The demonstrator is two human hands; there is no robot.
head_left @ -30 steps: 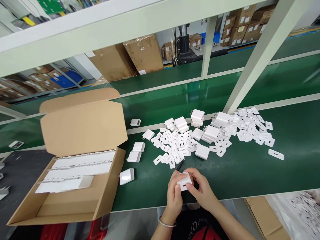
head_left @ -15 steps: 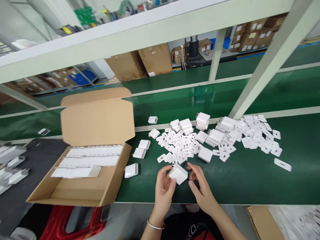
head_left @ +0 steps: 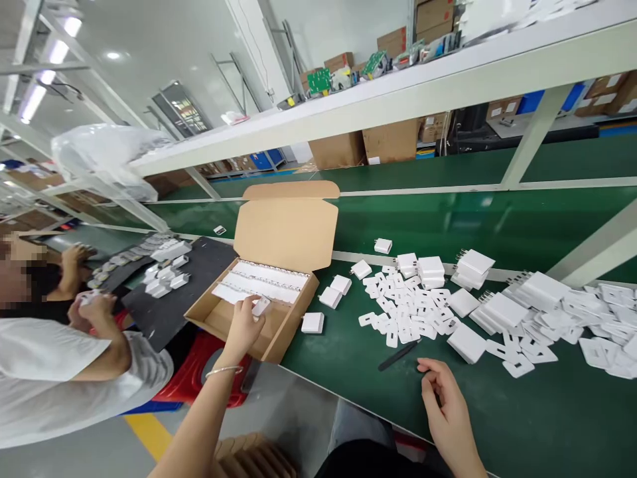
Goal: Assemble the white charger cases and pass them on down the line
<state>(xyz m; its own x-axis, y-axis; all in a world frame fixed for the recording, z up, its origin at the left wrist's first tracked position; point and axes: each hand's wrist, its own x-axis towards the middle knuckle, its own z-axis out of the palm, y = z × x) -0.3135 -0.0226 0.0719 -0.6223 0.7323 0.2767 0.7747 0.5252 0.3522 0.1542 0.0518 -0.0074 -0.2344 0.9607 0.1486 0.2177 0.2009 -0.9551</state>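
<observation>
My left hand (head_left: 243, 325) reaches over the open cardboard box (head_left: 293, 328), its fingers closed on a white plug charger (head_left: 261, 305). Inside the box, rows of white chargers (head_left: 269, 282) stand packed toward the back. My right hand (head_left: 445, 401) rests at the bench's front, loosely curled with a gap between thumb and fingers, nothing seen in it. Just left of its fingertips lie dark tweezers (head_left: 399, 355) on the green surface. Beyond them spreads a heap of small white slotted plates (head_left: 405, 309). A single charger (head_left: 312, 323) sits right of the box.
Stacked chargers (head_left: 505, 312) and more plates (head_left: 604, 312) cover the right side. A co-worker in a white shirt (head_left: 74, 378) sits at left, handling a small white item beside a black mat (head_left: 199, 265). A shelf beam (head_left: 398, 109) crosses above the bench.
My view has turned left. My left hand has carried the charger from in front of the plates to over the box. The right hand is now apart from it, lower on the bench.
</observation>
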